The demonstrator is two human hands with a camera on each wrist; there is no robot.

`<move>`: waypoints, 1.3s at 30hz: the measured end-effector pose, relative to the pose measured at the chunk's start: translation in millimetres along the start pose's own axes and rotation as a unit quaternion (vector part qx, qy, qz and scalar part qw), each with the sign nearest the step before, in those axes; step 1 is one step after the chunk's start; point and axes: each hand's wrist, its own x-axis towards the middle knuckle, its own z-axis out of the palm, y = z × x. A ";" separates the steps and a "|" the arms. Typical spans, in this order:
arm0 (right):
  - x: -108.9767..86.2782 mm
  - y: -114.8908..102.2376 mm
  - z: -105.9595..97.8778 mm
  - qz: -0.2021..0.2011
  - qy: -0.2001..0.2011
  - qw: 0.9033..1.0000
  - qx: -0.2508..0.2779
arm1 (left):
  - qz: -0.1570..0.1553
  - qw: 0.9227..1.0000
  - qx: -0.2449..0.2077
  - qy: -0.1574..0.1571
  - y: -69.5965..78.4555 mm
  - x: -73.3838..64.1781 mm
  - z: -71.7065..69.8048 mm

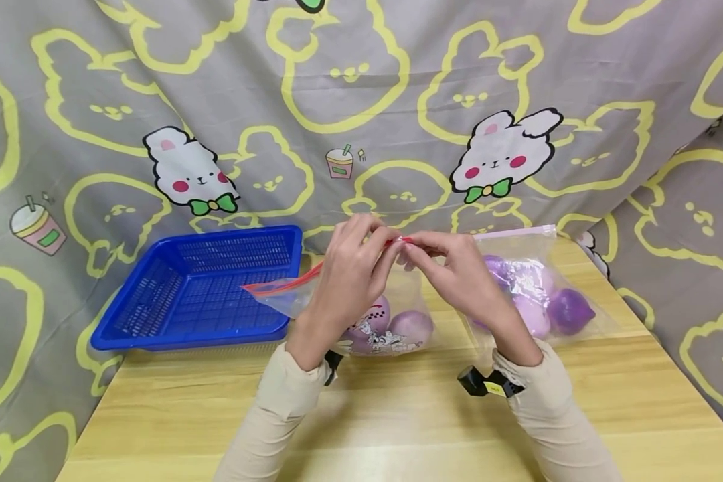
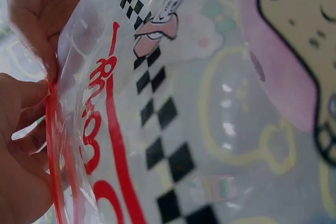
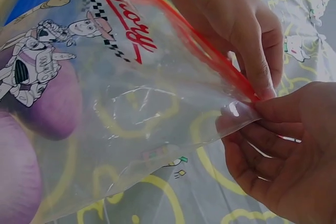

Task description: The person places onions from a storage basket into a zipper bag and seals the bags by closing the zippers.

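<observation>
Both hands meet at the top right corner of a clear zip bag with a red zip strip and printed cartoon figures. The left hand pinches the red strip near that corner. Right beside it, the right hand pinches the corner between thumb and fingers. Round purple-pink things lie in the lower part of the bag. On the left, the strip's two edges stand apart, so the bag gapes there.
A blue plastic basket stands on the left of the wooden table. On the right lies another clear zip bag with several purple and pink round things inside. A patterned grey curtain hangs behind the table.
</observation>
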 end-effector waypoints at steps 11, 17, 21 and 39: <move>-2.6 12.3 3.6 -0.008 0.028 0.999 0.028 | 0.001 1.000 0.014 -0.014 -3.1 -0.9 2.2; -3.8 15.7 5.7 -0.015 0.033 0.999 0.033 | -0.001 1.000 0.013 -0.015 -4.0 -3.6 1.0; -4.5 16.6 5.9 -0.008 0.029 0.999 0.035 | -0.004 1.000 0.011 -0.017 -4.6 -4.7 1.5; -1.2 27.2 4.5 -0.080 0.000 0.994 -0.078 | 0.003 0.997 0.050 -0.051 -11.0 -13.3 5.7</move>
